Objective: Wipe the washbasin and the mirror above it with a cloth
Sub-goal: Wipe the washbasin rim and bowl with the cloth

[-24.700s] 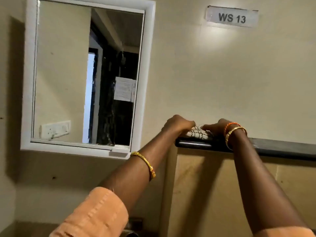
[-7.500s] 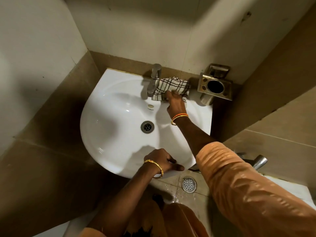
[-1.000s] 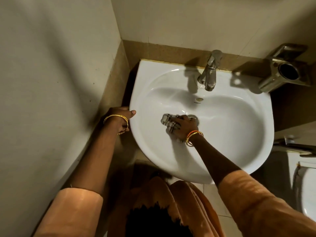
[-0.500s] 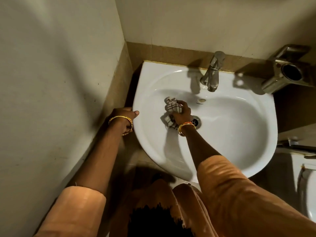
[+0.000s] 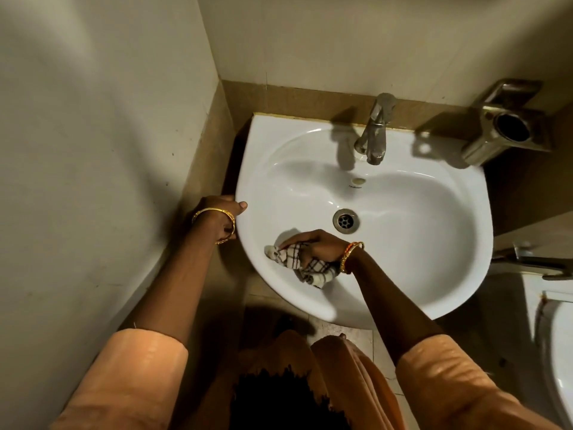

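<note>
A white washbasin [image 5: 428,231] hangs in a wall corner, seen from above. My right hand [image 5: 313,245] is shut on a bunched checked cloth [image 5: 310,268] and presses it on the bowl's near-left slope, below and left of the drain [image 5: 345,220]. My left hand [image 5: 218,217] grips the basin's left rim, thumb on top. The mirror is out of view.
A steel tap [image 5: 373,131] stands at the back of the basin, above an overflow hole. A metal holder [image 5: 502,128] is fixed to the wall at the right. The wall at the left stands close. A second white fixture [image 5: 558,352] and a pipe fitting [image 5: 539,263] are at the right edge.
My right hand has swept the cloth from the bowl's upper left beside the drain down to its near-left slope. My left hand stays on the rim.
</note>
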